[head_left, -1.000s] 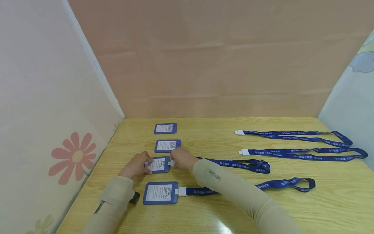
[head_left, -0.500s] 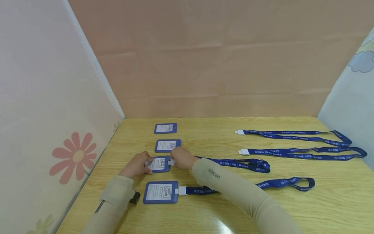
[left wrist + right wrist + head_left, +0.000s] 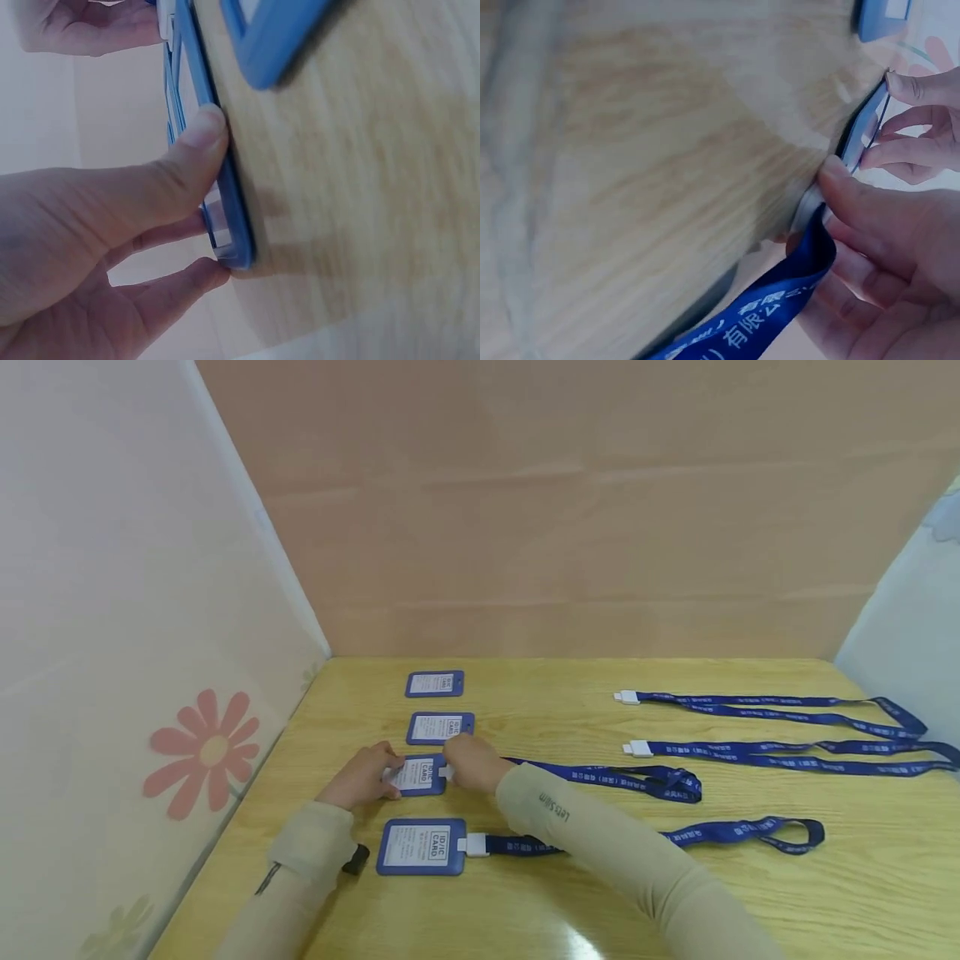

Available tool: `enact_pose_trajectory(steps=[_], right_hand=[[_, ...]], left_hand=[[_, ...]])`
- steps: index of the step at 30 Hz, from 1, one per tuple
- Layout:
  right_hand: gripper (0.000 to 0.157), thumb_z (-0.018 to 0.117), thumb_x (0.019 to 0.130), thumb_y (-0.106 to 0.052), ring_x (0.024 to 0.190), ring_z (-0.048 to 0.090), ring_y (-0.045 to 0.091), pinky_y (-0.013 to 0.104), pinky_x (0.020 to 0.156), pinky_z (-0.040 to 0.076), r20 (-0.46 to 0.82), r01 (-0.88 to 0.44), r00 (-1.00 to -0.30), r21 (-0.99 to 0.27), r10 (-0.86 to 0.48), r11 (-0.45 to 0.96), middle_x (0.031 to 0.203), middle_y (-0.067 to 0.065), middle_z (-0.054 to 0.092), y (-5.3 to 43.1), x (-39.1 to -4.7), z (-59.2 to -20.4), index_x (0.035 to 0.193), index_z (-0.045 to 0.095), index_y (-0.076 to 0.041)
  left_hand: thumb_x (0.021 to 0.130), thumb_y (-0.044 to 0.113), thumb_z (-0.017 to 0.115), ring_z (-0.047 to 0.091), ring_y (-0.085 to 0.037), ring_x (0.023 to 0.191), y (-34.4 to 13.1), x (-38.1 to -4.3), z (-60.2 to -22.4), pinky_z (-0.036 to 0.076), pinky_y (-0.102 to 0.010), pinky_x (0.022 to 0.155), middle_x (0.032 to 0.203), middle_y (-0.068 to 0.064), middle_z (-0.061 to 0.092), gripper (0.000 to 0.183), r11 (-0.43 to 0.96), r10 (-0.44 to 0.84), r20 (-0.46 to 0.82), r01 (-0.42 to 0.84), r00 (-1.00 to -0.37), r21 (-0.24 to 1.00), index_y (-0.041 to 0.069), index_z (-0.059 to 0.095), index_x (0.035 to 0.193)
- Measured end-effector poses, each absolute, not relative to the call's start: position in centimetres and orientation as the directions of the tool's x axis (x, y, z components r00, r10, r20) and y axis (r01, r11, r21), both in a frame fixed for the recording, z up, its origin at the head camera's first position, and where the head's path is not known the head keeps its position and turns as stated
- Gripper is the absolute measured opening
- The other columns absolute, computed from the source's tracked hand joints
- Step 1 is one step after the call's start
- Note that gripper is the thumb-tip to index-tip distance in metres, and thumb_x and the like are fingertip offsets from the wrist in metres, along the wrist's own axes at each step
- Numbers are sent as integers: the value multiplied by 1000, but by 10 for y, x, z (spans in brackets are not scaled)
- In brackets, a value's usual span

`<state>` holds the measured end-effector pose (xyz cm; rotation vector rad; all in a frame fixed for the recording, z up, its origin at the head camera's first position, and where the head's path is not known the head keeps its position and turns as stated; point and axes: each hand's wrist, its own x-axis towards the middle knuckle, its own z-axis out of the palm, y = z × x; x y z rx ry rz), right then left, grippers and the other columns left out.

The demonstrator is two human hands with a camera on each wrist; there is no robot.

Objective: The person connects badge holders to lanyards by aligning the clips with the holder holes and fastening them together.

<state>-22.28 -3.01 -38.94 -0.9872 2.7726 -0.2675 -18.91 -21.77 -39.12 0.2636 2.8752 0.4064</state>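
Note:
A blue-framed ID card holder lies between my two hands. My left hand grips its left end, thumb on the near edge and fingers on the far side. In the left wrist view the same card holder is tipped slightly off the wood at the held end. My right hand pinches the white clip of a blue lanyard at the holder's slotted end. The right wrist view shows the white clip under my thumb, with the lanyard strap folding away from it.
Nearer me lies another card holder joined by a white clip to its lanyard. Two more card holders lie farther back. Two lanyards with white clips stretch across the right side. A flowered wall panel stands left.
The whole head view has shifted slightly to the right. Both hands keep their hold on the card holder and clip, with little visible movement.

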Motion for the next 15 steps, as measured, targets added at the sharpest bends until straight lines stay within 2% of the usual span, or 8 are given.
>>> enact_pose_trajectory(steps=[5, 9, 15], right_hand=[[24, 73, 80, -15, 92, 62, 16, 26, 83, 53, -123, -579, -787, -191, -605, 792, 98, 3, 68, -23, -224, -384, 102, 66, -9], [24, 73, 80, -18, 91, 62, 14, 24, 81, 53, -134, -577, -793, -147, -595, 803, 98, 1, 68, -21, -225, -384, 102, 67, -12], [20, 72, 81, -23, 83, 61, 10, 21, 76, 52, -147, -609, -761, -172, -631, 774, 94, -4, 68, -24, -222, -389, 99, 69, -15]], left_hand=[[73, 10, 77, 54, -23, 91, -204, -195, -388, 48, -41, 92, 112, -14, 59, 54, 953, 176, -225, 109, -958, 282, 1, 59, 123], [74, 10, 77, 57, -27, 102, -201, -196, -389, 47, -44, 97, 119, -16, 58, 55, 959, 150, -239, 82, -959, 273, 3, 58, 125], [74, 9, 77, 53, -40, 116, -214, -184, -393, 42, -51, 102, 128, -24, 54, 53, 955, 141, -216, 75, -966, 288, 0, 59, 123]])
